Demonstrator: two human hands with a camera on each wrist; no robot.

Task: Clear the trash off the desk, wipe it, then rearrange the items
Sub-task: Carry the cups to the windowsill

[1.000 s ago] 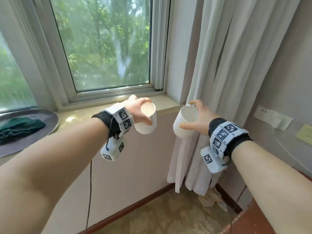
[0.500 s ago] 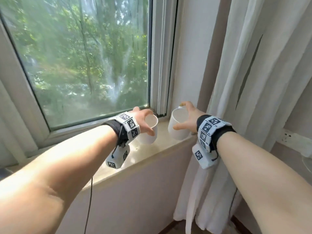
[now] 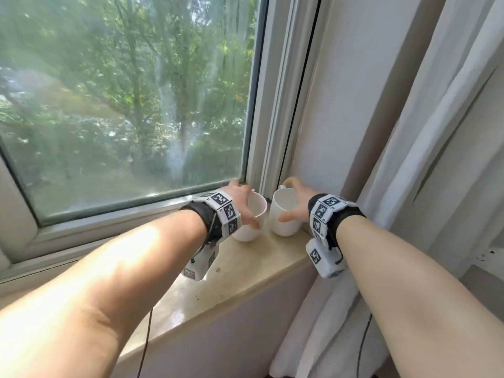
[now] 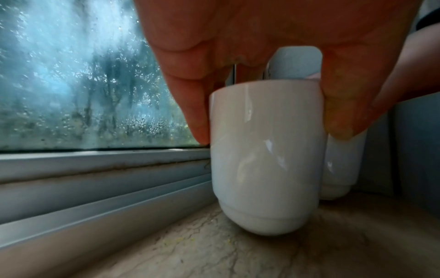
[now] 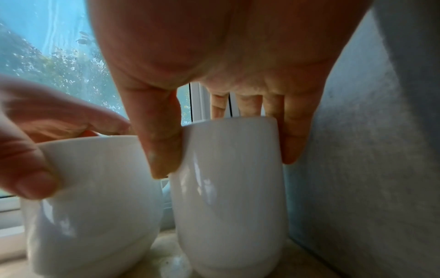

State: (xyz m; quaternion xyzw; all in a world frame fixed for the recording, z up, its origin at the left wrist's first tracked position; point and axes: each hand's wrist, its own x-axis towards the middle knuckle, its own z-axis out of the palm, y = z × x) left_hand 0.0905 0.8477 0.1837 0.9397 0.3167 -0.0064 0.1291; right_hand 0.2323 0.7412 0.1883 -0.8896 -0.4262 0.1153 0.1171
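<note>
Two white handleless cups stand side by side on the stone windowsill [image 3: 245, 271], at its right end by the wall corner. My left hand [image 3: 246, 204] grips the left cup [image 3: 249, 233] from above, thumb on the near side and fingers behind. In the left wrist view my left hand [image 4: 271, 137] pinches the left cup [image 4: 266, 159] between a finger and the thumb, and its base rests on the sill. My right hand [image 3: 289, 200] holds the right cup [image 3: 285, 225] the same way. In the right wrist view my right hand [image 5: 226, 161] clasps the right cup [image 5: 228, 197], beside the left cup [image 5: 95, 197].
The window frame [image 3: 261, 148] runs just behind the cups and a plain wall [image 3: 341, 118] closes the sill on the right. A white curtain [image 3: 436, 159] hangs to the right of my right arm. A thin cable [image 3: 147, 342] drops below the sill edge.
Both hands moved forward and down with the cups, from in front of the sill to its right corner. The cups now stand on the sill, closer together.
</note>
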